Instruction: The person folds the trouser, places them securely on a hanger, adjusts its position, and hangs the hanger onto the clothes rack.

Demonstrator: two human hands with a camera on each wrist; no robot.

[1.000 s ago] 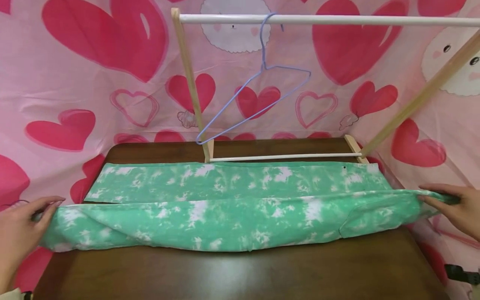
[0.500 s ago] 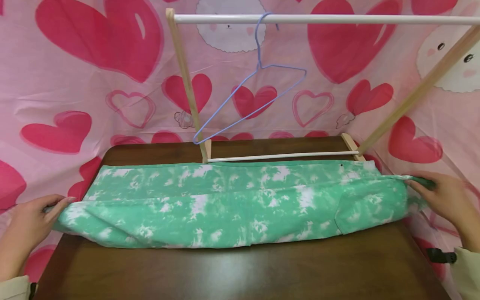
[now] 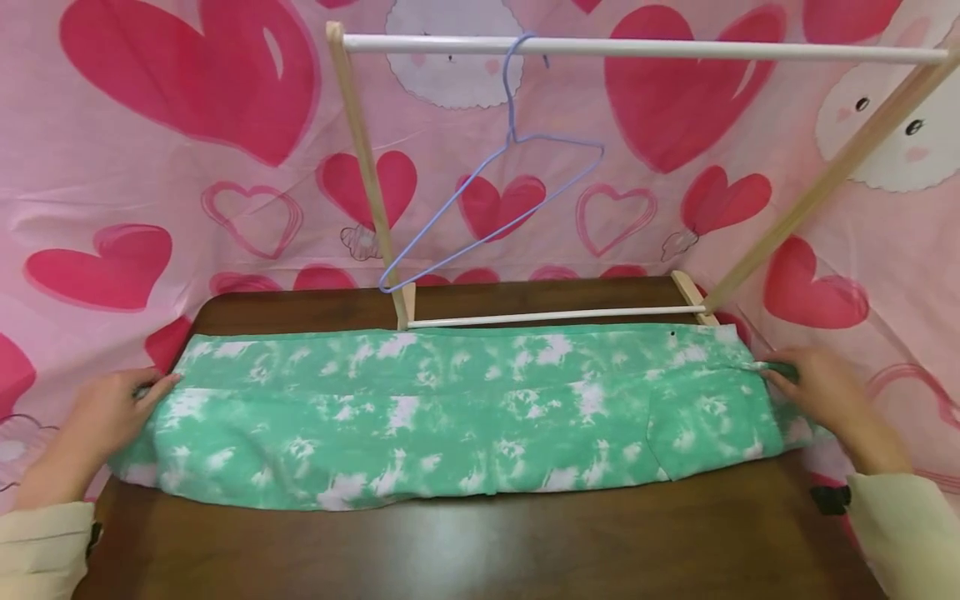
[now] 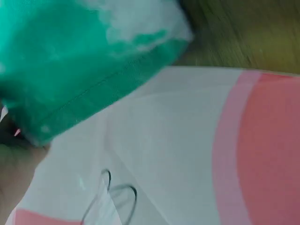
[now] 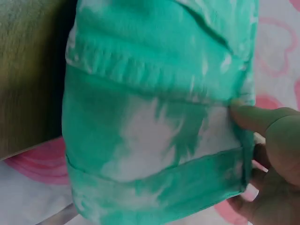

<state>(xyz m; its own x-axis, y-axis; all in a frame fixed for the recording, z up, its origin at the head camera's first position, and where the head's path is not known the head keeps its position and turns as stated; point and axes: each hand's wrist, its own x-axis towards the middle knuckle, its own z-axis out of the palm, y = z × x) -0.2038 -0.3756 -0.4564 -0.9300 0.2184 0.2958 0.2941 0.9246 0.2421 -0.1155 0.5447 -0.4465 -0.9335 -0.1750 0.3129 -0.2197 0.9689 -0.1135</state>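
Note:
A long pair of green-and-white tie-dye pants (image 3: pixel 450 442) lies folded lengthwise across the table, with a pocket (image 3: pixel 708 425) near its right end. My left hand (image 3: pixel 112 412) pinches the upper layer's back edge at the left end. In the left wrist view that hand is mostly out of frame beside the stitched hem (image 4: pixel 89 96). At the other end, my right hand (image 3: pixel 828 404) pinches the same layer's edge. The right wrist view shows its thumb (image 5: pixel 255 117) on top of the gathered waistband (image 5: pixel 140 136) and fingers at the edge.
Behind the pants stands a wooden rack with a white top rail (image 3: pixel 675 50) and a low white bar (image 3: pixel 555 317). A blue wire hanger (image 3: pixel 457 200) hangs from the rail. The dark wooden table (image 3: pixel 450 550) borders a heart-print cloth (image 3: pixel 247 67).
Both hands have moved inward in view with the upper layer, which now covers more of the lower layer. Its left back edge has shifted toward the rack.

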